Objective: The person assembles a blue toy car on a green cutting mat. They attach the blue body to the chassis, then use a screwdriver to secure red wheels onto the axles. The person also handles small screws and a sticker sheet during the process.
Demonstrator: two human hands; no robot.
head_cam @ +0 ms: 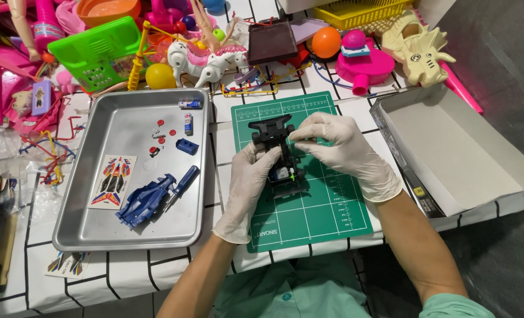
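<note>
Gloved hands (256, 171) hold black toy-car chassis (279, 154) (bodyless, wheels on).

Item: black toy car chassis (279, 154), which I held over the green cutting mat (326, 206). My gloved left hand (248, 182) gripped its middle from the side; my gloved right hand (338, 147) pinched its upper end with the fingertips. Left of the mat sat a metal tray (97, 229), holding a blue car body shell (146, 200), a blue-handled screwdriver (182, 184), a sticker sheet (113, 181) and small red parts (160, 134). An open cardboard box (456, 153) lay to the right.
</note>
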